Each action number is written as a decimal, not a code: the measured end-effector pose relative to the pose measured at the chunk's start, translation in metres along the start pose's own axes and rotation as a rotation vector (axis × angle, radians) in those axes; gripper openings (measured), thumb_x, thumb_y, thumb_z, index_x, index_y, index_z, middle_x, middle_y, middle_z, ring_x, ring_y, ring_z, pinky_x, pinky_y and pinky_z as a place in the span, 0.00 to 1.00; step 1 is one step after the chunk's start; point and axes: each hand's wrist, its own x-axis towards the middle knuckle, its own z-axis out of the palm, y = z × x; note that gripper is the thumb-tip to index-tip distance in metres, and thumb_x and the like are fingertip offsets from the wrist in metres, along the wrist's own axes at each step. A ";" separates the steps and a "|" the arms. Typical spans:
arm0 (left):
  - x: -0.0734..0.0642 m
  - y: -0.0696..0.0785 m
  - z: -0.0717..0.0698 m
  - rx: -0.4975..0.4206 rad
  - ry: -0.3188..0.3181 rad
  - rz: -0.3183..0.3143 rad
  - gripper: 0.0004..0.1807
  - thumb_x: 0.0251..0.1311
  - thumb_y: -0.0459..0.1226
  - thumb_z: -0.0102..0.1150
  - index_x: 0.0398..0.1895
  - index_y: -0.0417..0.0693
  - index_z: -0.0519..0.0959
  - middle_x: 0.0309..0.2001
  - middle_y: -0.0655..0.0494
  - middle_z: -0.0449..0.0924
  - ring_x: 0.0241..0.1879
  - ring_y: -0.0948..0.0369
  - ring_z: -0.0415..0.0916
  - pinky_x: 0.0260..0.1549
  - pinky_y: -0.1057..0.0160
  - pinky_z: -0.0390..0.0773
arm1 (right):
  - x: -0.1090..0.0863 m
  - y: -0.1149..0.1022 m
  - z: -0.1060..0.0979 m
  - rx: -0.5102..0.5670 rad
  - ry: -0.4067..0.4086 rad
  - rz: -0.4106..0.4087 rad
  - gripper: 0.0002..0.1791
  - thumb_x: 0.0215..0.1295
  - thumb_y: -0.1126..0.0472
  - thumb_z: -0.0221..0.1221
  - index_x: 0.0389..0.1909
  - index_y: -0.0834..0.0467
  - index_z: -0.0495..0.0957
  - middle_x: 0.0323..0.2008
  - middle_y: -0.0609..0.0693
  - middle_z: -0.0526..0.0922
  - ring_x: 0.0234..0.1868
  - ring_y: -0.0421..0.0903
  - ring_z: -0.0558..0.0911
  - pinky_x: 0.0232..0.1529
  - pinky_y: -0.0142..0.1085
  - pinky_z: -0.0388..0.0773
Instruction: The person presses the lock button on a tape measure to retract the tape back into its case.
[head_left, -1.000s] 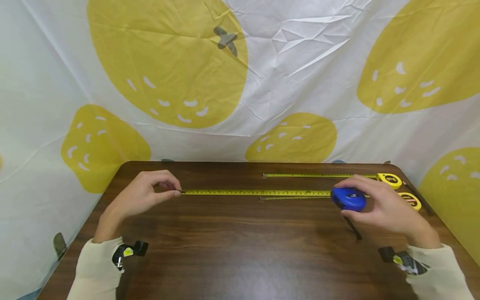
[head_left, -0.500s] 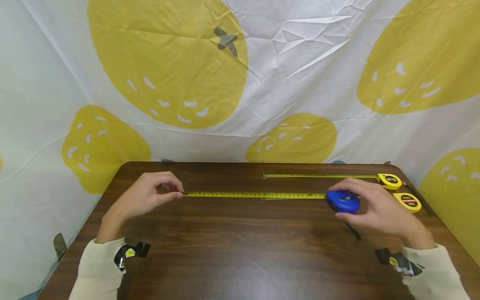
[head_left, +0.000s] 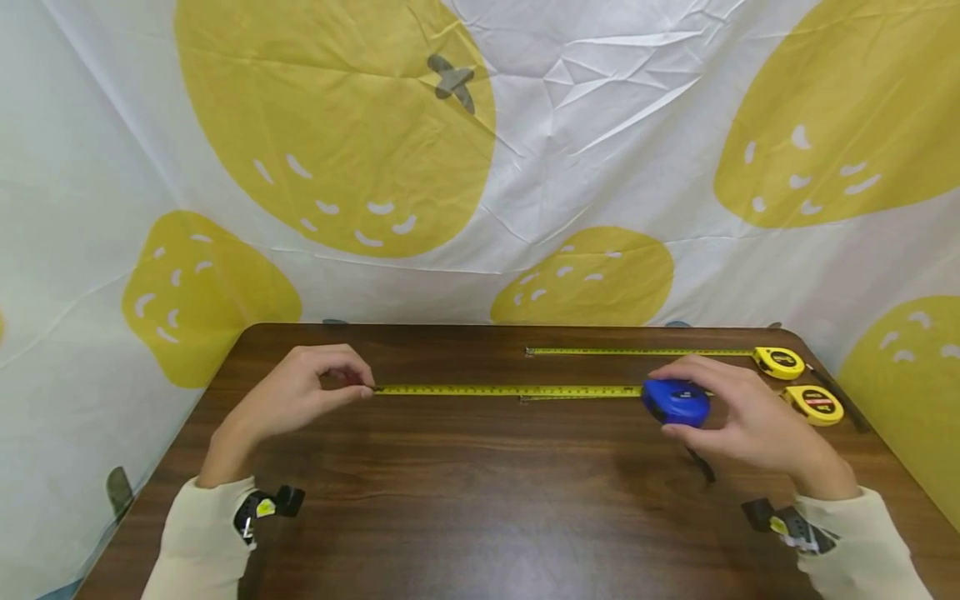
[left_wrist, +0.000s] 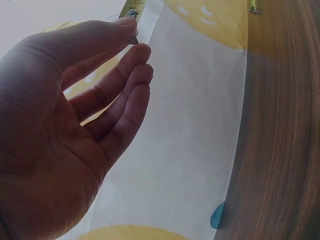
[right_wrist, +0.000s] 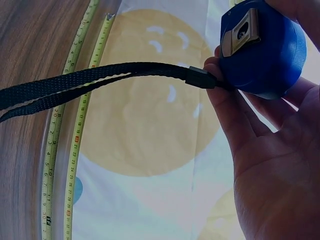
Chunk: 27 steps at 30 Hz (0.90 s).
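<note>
My right hand [head_left: 753, 421] grips a blue tape measure [head_left: 677, 402], fingers over its top and thumb below. A belt clip [right_wrist: 242, 34] shows on the case in the right wrist view, and a black wrist strap [right_wrist: 125, 72] hangs off it. From the case a yellow blade [head_left: 487, 390] runs straight left above the table to my left hand [head_left: 300, 392]. There the thumb and index finger pinch the blade's end; its metal tip [left_wrist: 133, 40] pokes out past the thumb in the left wrist view. The other left fingers are loosely bent.
Two yellow tape measures lie at the back right of the brown table [head_left: 480, 500]: one farther back [head_left: 778, 362], one nearer [head_left: 816, 405]. Their blades extend leftward, the far blade [head_left: 637, 351] and the near blade [head_left: 577, 397]. A fruit-patterned cloth [head_left: 420, 292] hangs behind the table.
My right hand has moved left with the blue tape measure, and my left hand slightly right. The stretch of blade between them has become shorter. The yellow tape measures have stayed put.
</note>
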 end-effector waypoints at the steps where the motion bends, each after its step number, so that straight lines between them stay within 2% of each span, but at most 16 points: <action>1: 0.000 0.000 0.001 -0.001 0.001 0.001 0.11 0.67 0.30 0.76 0.39 0.58 0.89 0.38 0.72 0.86 0.40 0.65 0.83 0.43 0.55 0.86 | 0.000 0.000 0.000 0.006 0.000 -0.002 0.42 0.48 0.66 0.85 0.67 0.48 0.82 0.57 0.46 0.87 0.50 0.41 0.85 0.50 0.25 0.79; 5: 0.002 -0.001 0.004 -0.010 -0.002 0.005 0.11 0.66 0.29 0.77 0.39 0.58 0.89 0.38 0.71 0.86 0.40 0.64 0.83 0.43 0.57 0.85 | 0.001 -0.001 0.003 0.019 -0.007 0.007 0.41 0.50 0.67 0.85 0.67 0.47 0.81 0.57 0.43 0.86 0.50 0.40 0.85 0.49 0.26 0.80; 10: 0.004 0.002 0.008 -0.020 -0.017 0.002 0.10 0.66 0.30 0.77 0.40 0.57 0.89 0.38 0.70 0.85 0.40 0.64 0.83 0.43 0.56 0.86 | 0.003 -0.003 0.007 0.025 -0.017 0.001 0.40 0.51 0.67 0.84 0.66 0.46 0.81 0.57 0.40 0.85 0.49 0.39 0.85 0.49 0.27 0.81; 18: 0.007 0.004 0.012 -0.037 -0.034 0.005 0.10 0.65 0.30 0.78 0.41 0.56 0.89 0.38 0.69 0.86 0.40 0.64 0.83 0.44 0.53 0.86 | 0.006 -0.006 0.013 0.030 -0.020 0.001 0.36 0.52 0.65 0.84 0.64 0.50 0.82 0.56 0.37 0.84 0.48 0.38 0.85 0.50 0.26 0.80; 27: 0.012 0.007 0.016 -0.038 -0.040 0.035 0.10 0.65 0.31 0.79 0.41 0.56 0.89 0.39 0.70 0.85 0.41 0.64 0.83 0.45 0.62 0.84 | 0.009 -0.006 0.019 0.047 -0.019 -0.012 0.37 0.54 0.65 0.83 0.65 0.50 0.81 0.56 0.38 0.83 0.48 0.39 0.85 0.49 0.27 0.81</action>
